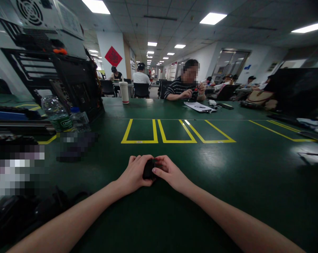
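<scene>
A small black object (pixel 147 170) is held at the centre of the frame, just above or upon the green worktop (pixel 222 182); which of the two cannot be told. It is cupped by the left hand (pixel 134 172), which is partly closed, with the fingers arched over the top and the thumb tucked below; the object is probably steadied by this grip. The right hand (pixel 171 173) is half curled, its thumb and fingers brought to the object's right side. Contact there seems likely, but whether anything is pinched cannot be told. The object is presumably kept between both hands so that its right side can be reached by the fingertips.

Beyond the hands, three frames of yellow tape (pixel 155 131) are marked across the middle of the picture, apparently to set places apart. Movement to the left is bounded by the large bottle (pixel 56 112), the small bottle (pixel 78 119) and the black computer case (pixel 77 84). Wider room is offered to the right, as far as the thin tool (pixel 310 154) near the frame's edge. The worktop's far edge is seen behind the white cup (pixel 124 92); its near edge is not shown.
</scene>
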Available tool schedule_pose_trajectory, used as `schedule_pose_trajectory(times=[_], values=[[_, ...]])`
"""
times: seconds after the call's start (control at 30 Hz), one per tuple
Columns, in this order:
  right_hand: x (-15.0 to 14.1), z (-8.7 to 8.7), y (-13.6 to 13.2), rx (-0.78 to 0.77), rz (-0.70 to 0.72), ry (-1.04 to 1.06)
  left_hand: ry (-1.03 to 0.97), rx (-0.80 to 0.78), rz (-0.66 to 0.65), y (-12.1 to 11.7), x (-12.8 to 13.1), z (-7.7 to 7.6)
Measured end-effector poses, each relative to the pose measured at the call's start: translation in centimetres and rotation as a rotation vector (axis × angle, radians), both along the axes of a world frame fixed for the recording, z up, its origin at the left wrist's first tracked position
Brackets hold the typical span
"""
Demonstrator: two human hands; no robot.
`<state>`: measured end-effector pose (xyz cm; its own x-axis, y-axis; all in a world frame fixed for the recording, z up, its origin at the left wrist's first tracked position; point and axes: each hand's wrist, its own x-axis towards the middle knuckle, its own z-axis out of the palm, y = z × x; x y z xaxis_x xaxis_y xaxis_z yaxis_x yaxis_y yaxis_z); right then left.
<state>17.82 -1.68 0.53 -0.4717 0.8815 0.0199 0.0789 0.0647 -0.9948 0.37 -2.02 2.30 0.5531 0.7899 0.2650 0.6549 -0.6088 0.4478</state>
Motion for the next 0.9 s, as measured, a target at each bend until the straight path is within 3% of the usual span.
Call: schedule_pose_trajectory(times=[0.23,0.6,0.8,0.9], values=[[0.2,0.35,-0.33,0.024,0.101,0.085,-0.002,0.017,-0.003,0.07,-0.01,-0.08],[-0.01,0.13,0.04,0.014,-0.028,-0.04,-0.007,0.027,0.0,0.08,0.0,-0.13],[0.28,0.58,-0.16,0.006,0.102,0.051,-0.002,0.019,-0.005,0.0,-0.03,-0.04],[0.23,0.55,-0.29,0.012,0.099,0.064,-0.005,0.018,-0.002,-0.01,-0.09,-0.03]])
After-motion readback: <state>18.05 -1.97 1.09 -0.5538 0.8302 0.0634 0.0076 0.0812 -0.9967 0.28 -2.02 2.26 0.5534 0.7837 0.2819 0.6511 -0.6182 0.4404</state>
